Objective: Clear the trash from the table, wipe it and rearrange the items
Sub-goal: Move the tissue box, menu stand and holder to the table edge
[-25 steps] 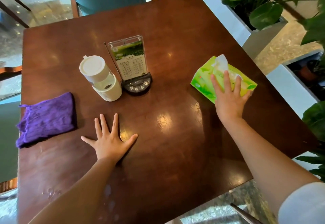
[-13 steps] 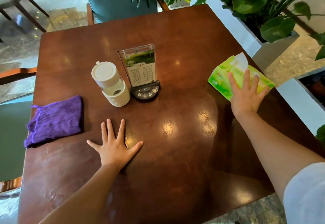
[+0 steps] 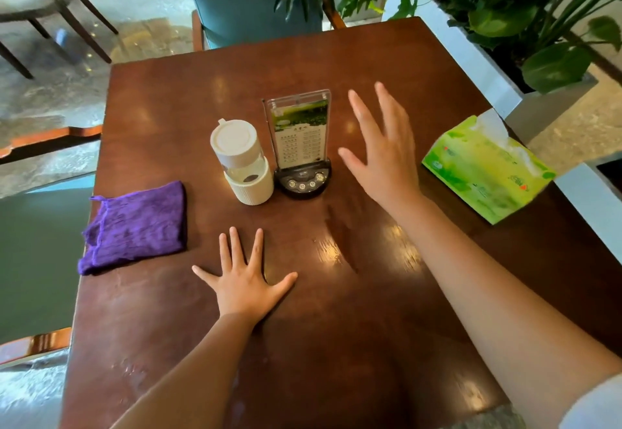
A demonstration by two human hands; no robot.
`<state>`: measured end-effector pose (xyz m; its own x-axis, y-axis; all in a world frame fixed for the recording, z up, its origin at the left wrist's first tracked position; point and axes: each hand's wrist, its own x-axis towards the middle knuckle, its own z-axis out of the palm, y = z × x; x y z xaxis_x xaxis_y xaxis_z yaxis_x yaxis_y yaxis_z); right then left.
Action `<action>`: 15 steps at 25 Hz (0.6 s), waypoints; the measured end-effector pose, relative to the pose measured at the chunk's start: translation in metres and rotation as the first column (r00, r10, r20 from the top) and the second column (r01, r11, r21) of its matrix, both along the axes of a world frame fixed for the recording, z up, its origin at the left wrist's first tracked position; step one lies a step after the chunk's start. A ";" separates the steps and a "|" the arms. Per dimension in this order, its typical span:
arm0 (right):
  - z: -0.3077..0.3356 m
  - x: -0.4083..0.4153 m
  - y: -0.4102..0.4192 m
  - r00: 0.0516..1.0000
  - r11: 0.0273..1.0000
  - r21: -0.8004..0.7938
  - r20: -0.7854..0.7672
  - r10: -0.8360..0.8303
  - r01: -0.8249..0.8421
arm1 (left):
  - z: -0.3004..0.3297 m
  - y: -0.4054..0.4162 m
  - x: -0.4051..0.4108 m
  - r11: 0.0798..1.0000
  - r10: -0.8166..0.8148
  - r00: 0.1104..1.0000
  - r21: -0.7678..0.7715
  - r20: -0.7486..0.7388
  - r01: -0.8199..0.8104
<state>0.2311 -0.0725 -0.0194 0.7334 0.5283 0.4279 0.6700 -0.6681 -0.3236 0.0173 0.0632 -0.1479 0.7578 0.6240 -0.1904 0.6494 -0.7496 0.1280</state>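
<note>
On the dark wooden table (image 3: 387, 344) a green tissue pack (image 3: 484, 169) lies at the right edge. A clear menu stand on a black call-button base (image 3: 299, 139) stands in the middle, with a white lidded cup (image 3: 244, 164) just left of it. A folded purple cloth (image 3: 134, 226) lies at the left edge. My left hand (image 3: 244, 280) rests flat on the table, fingers spread, below the cup. My right hand (image 3: 383, 149) hovers with fingers apart and holds nothing, right of the menu stand and left of the tissue pack.
White planters with green plants (image 3: 525, 25) border the table's right side. A teal chair (image 3: 242, 1) stands at the far edge. Wooden chair arms (image 3: 50, 136) show at the left. Damp streaks mark the table's near left part.
My right hand has let go of the tissue pack and moved left toward the menu stand. The pack stays at the right edge. My left hand has not moved.
</note>
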 end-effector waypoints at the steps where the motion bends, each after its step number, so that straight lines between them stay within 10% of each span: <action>1: 0.010 0.002 0.016 0.999 0.999 0.005 -0.006 0.053 -0.053 | 0.000 0.000 0.000 1.000 -0.001 1.000 -0.003 -0.001 0.001; 7: 0.016 0.021 0.053 0.946 0.987 -0.002 -0.286 0.151 -0.158 | 0.003 0.003 0.000 0.999 -0.010 0.999 -0.037 -0.039 0.008; 15: 0.011 0.009 0.032 0.990 0.982 0.164 -0.090 0.110 -0.094 | 0.001 -0.022 0.023 0.985 0.145 0.989 -0.087 -0.029 -0.147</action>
